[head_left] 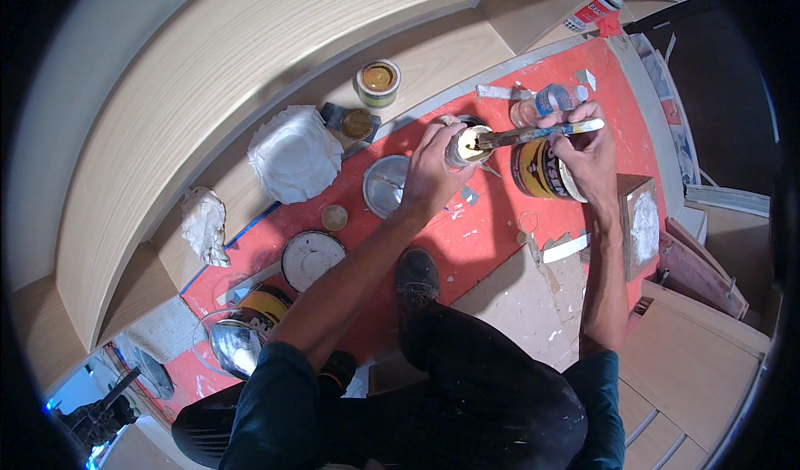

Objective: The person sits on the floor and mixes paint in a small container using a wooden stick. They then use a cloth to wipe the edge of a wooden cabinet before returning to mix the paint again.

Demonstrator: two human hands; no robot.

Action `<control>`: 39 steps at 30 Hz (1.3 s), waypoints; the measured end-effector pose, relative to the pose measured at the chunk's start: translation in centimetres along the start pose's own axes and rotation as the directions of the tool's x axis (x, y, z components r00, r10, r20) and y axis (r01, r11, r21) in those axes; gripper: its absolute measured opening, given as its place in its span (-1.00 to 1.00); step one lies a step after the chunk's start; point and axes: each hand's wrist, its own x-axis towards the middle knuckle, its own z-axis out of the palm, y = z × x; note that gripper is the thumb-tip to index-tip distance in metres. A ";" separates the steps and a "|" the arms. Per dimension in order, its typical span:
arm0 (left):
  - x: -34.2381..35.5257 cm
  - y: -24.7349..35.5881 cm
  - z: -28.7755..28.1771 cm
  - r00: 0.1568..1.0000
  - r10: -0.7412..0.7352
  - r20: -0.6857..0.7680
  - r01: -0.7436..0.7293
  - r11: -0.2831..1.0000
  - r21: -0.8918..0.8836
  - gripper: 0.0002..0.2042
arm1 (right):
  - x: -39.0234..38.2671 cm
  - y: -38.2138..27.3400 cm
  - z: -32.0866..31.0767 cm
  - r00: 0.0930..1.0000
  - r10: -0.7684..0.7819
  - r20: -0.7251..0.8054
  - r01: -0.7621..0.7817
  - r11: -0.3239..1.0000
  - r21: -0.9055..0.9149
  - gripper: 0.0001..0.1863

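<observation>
My left hand (433,172) is closed around a small tin (471,155) with pale, creamy liquid inside. A paintbrush (546,131) with a worn, paint-stained handle is gripped in my right hand (592,155). Its bristle end reaches over the tin's mouth and seems to touch the liquid. Just below the brush stands a larger black-and-yellow paint can (537,170), beside my right hand. Behind that hand is a transparent plastic bottle (546,105). A round metal lid (386,188) lies left of my left hand.
Red sheeting (467,249) covers the floor below a curved wooden shelf unit (250,70). On the shelf are a small can of brown liquid (379,78) and crumpled white sheeting (292,153). Another paint can (262,307) and a white lid (312,260) sit left; a wooden block (640,220) stands right.
</observation>
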 end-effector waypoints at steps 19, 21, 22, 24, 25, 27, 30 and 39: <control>-0.5 -0.1 -0.2 0.996 0.056 -0.076 -0.055 0.998 0.004 -0.39 | 0.1 1.0 -2.6 0.996 -0.055 -0.069 0.056 0.998 0.016 -0.67; -0.5 -0.2 -0.7 0.995 0.060 -0.082 -0.059 0.998 0.016 -0.38 | 0.1 1.2 -3.5 0.992 -0.047 -0.114 0.052 0.998 0.045 -0.68; -0.5 -0.3 -0.9 0.995 0.056 -0.081 -0.055 0.998 0.016 -0.37 | -0.1 1.1 -4.1 0.988 -0.020 -0.151 0.031 0.997 0.070 -0.69; -0.5 -0.4 -1.2 0.995 0.055 -0.077 -0.054 0.998 0.016 -0.36 | 0.0 0.4 -3.9 0.970 0.034 -0.239 -0.007 0.993 0.114 -0.71; -0.4 -0.5 -1.3 0.995 0.059 -0.075 -0.058 0.998 0.014 -0.36 | 0.1 0.2 -3.5 0.962 0.046 -0.270 -0.010 0.991 0.133 -0.72; -0.4 -0.6 -1.2 0.996 0.061 -0.069 -0.061 0.998 -0.001 -0.35 | 0.3 -0.3 -2.9 0.938 0.074 -0.337 -0.018 0.986 0.166 -0.72; -0.3 -0.3 -0.8 0.997 0.046 -0.058 -0.048 0.998 -0.032 -0.36 | 0.5 2.1 -2.6 0.944 0.157 -0.292 -0.086 0.967 0.241 -0.71; -0.1 0.5 -0.7 0.994 0.083 -0.068 -0.085 0.996 -0.028 -0.40 | 0.6 1.7 0.4 0.968 0.094 -0.231 -0.068 0.991 0.119 -0.72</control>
